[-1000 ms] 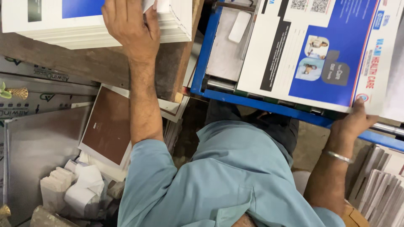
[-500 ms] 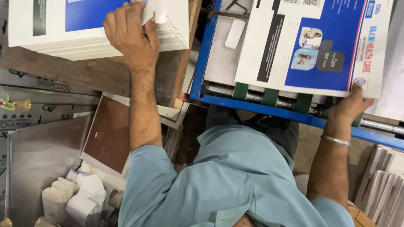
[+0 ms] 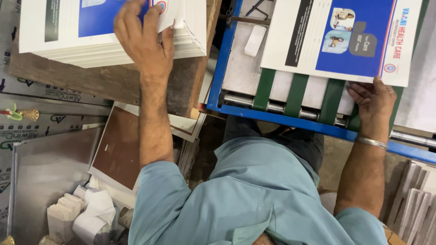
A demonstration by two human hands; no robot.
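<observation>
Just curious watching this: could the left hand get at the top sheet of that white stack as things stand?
Probably yes. The left hand already rests on the stack of printed sheets, fingers spread over the top sheet, with nothing lying between. The right hand is busy at the sheet on the machine.

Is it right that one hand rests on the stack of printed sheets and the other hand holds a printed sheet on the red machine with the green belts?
Not quite: the machine frame is blue, not red, as the head view shows. The rest holds: the left hand rests on the stack of printed sheets, and the right hand holds a printed sheet over the green belts.
</observation>
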